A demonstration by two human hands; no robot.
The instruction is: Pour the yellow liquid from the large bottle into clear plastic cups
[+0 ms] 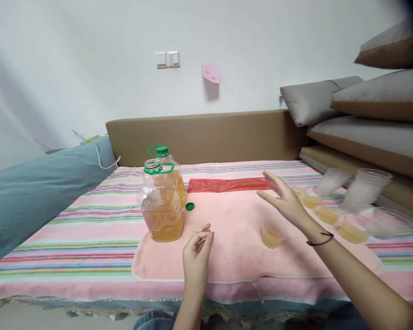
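Observation:
My right hand (285, 201) is raised over the pink cloth with thumb and fingers apart, holding nothing. Below and left of it, a clear plastic cup (271, 237) with yellowish liquid stands by itself. My left hand (197, 247) hovers near the cloth's front, its fingers loosely curled with a gap to the thumb; I see nothing in it. Closest to that hand is a large clear plastic jug (162, 215) of yellowish liquid, without its cap. Behind stands a second jug (181, 183) with a green cap on. A loose green cap (190, 206) lies beside them.
Several cups of liquid (351, 231) line the right side, next to stacked empty cups (365, 190). A red plastic sheet (227, 185) lies at the back of the pink cloth (227, 261). Grey-brown cushions (382, 128) pile up at right; a blue bolster (48, 183) lies left.

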